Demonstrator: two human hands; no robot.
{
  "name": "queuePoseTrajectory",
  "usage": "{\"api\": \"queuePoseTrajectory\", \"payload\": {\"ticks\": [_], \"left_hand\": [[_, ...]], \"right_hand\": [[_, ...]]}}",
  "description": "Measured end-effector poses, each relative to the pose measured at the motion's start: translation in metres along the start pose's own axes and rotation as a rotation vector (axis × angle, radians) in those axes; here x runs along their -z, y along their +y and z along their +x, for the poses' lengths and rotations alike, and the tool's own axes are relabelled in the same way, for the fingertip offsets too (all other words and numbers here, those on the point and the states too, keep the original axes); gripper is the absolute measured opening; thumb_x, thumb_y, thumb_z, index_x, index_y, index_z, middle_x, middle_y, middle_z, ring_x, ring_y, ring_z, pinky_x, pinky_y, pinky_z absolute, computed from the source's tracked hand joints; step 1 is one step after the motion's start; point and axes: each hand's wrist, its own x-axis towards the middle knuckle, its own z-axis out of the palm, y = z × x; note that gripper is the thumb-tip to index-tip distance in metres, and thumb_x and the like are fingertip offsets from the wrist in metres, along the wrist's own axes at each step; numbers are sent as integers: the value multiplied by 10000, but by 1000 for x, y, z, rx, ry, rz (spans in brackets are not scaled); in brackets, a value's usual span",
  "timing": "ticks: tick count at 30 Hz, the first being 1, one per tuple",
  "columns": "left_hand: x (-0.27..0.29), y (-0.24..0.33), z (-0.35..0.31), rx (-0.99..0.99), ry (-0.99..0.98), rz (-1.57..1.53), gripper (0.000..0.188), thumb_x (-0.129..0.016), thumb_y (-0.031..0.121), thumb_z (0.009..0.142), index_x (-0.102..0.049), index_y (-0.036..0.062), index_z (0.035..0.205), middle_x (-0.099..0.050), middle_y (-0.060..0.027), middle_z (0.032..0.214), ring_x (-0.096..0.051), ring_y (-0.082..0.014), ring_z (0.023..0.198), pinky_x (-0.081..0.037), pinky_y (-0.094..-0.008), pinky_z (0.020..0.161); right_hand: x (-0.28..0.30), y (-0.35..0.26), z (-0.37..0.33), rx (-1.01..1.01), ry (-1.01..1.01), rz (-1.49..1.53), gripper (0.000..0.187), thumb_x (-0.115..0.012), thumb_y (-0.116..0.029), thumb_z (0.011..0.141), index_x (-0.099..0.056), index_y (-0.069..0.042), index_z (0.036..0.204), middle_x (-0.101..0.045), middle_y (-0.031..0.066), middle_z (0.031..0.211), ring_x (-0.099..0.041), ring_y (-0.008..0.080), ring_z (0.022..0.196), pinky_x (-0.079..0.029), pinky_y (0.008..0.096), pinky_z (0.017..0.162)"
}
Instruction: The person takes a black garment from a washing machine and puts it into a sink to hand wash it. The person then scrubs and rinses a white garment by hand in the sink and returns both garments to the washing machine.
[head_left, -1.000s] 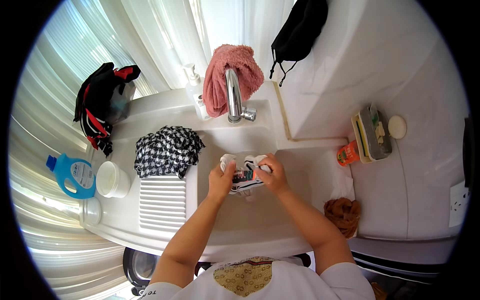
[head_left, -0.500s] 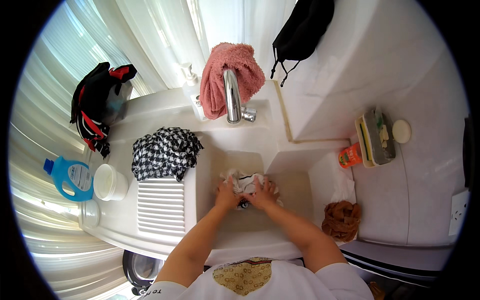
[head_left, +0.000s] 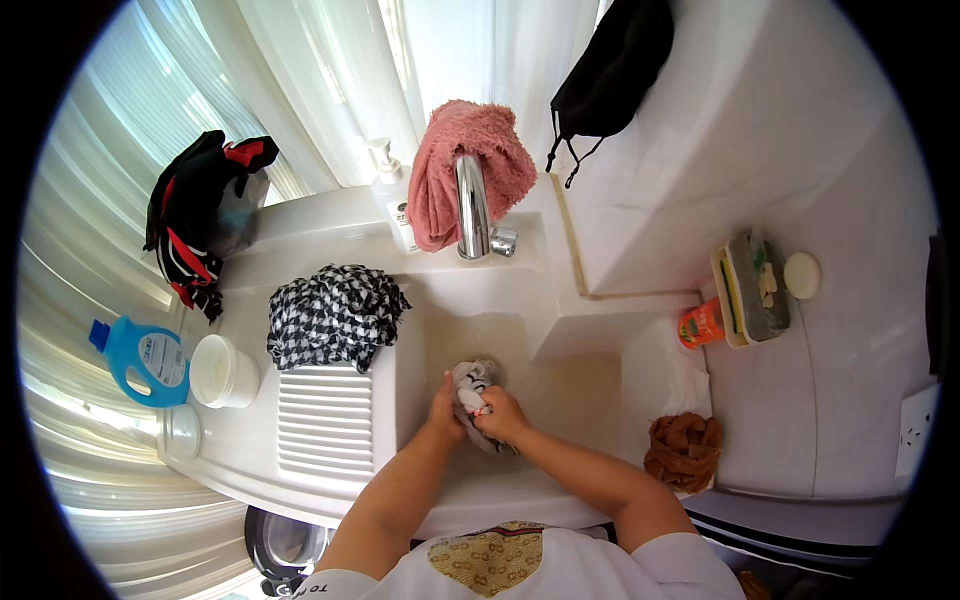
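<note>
A bunched wet white cloth (head_left: 473,383) with dark markings is gathered between my hands, low in the white sink (head_left: 590,385). My left hand (head_left: 447,408) cups its left side, with the fingers pointing away from me and pressed against the fabric. On the other side my right hand (head_left: 503,414) is closed round a fold of it. The bundle hides parts of the fingers, and its kind of garment cannot be made out. Beyond it stands the chrome faucet (head_left: 472,205), with a pink towel (head_left: 440,190) draped over it.
Left of the basin, a black-and-white houndstooth cloth (head_left: 335,315) lies above the ribbed washboard (head_left: 325,420). A white tub (head_left: 222,370) and blue detergent jug (head_left: 150,360) stand farther left. A brown cloth (head_left: 684,450) and orange bottle (head_left: 702,324) sit at the right; a pump bottle (head_left: 390,195) is behind.
The cloth was spread out under both open hands; now it is bunched up and gripped between them. My hands have turned to face each other, the right one closing on the fabric.
</note>
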Motion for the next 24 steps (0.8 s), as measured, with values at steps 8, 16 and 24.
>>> {"api": "queuePoseTrajectory", "payload": {"ticks": [8, 16, 24], "left_hand": [[0, 10, 7, -158, -158, -76, 358, -416, 200, 823, -543, 26, 1109, -589, -160, 1108, -567, -332, 1052, -451, -474, 924], [-78, -11, -30, -159, -88, 105, 624, -367, 618, 888, -509, 76, 1163, -567, -102, 1146, -550, -253, 1063, -450, -430, 898], [-74, -27, -29, -427, 163, 197, 382, -519, 402, 899, -545, 33, 995, -594, -83, 944, -595, -200, 845, -497, -349, 719]], "right_hand": [[72, -30, -9, -29, -80, 989, 510, -520, -41, 646, -523, -13, 1155, -557, 78, 1053, -527, 184, 991, -411, 299, 871], [32, -27, -2, 80, 455, 497, 579, -676, -310, 797, -439, -18, 1237, -455, 135, 1269, -474, 259, 1133, -386, 349, 961], [39, -60, -15, 199, 656, 135, 247, -671, -246, 789, -596, -27, 874, -617, 133, 793, -603, 248, 732, -472, 352, 655]]}}
